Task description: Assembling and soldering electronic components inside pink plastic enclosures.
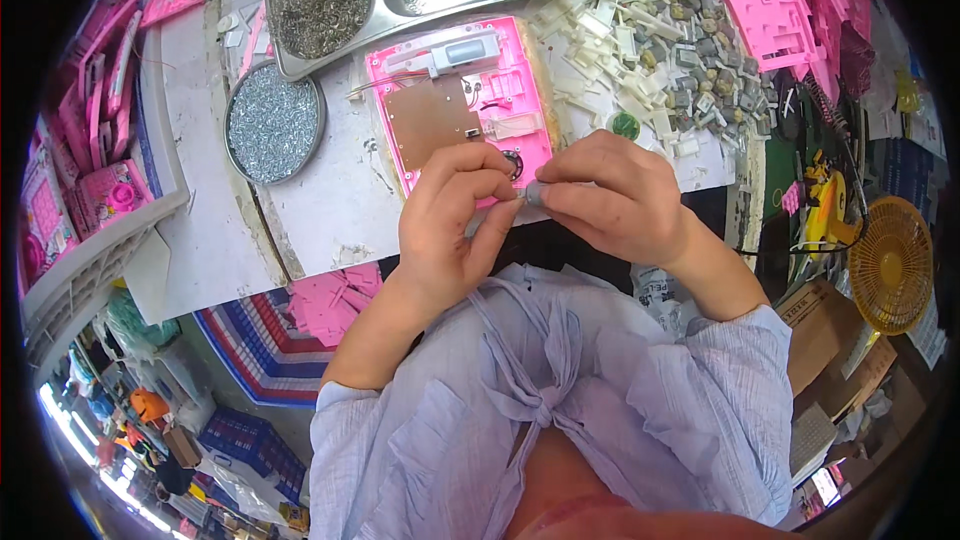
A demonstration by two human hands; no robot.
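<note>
Right hand [615,190] pinching a small grey part [533,194] between thumb and fingers, right by the near edge of an open pink casing [515,77] on the white table [345,225]; left hand [450,212] curled up against it, thumb and forefinger tips at the part's left end, though from here I can't tell whether they grip anything. Inside the casing, a flat brown board [425,122]; left of it, small silver metal pieces [272,128] heaped in a round dish [321,130]; right, loose white plastic pieces [590,60].
</note>
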